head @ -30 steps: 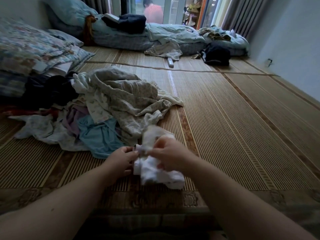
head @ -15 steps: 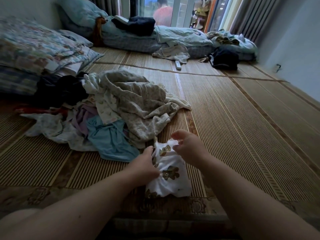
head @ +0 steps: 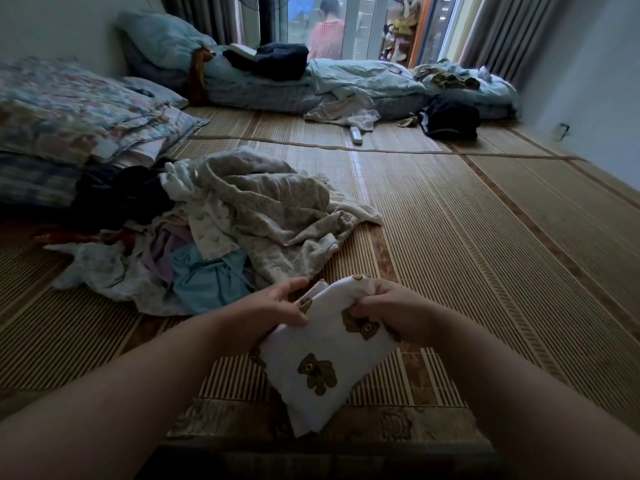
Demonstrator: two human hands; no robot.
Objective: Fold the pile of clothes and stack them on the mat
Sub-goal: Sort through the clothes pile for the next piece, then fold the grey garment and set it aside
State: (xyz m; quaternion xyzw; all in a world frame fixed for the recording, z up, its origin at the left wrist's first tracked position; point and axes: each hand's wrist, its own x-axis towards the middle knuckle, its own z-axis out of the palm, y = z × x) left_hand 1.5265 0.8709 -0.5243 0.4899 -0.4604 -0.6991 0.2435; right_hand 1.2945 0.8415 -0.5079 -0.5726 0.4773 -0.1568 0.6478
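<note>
A small white garment with brown bear prints (head: 322, 368) is held just above the woven mat (head: 485, 258) in front of me. My left hand (head: 277, 306) pinches its upper left edge. My right hand (head: 388, 306) grips its upper right corner, fingers curled into the cloth. The garment hangs flat and tilted, its lower end toward me. The pile of unfolded clothes (head: 221, 230) lies on the mat just beyond and left of my left hand, with a beige patterned piece on top and a light blue piece at its near edge.
Folded floral bedding (head: 69, 112) is stacked at the left. A low mattress with blankets (head: 346, 84) and a dark bag (head: 450, 116) lies along the far side. A white remote (head: 355, 134) rests on the mat. A person (head: 327, 32) stands by the glass door.
The bunched white garment has been spread out flat between my hands and lifted toward me. My hands have moved apart to its upper corners.
</note>
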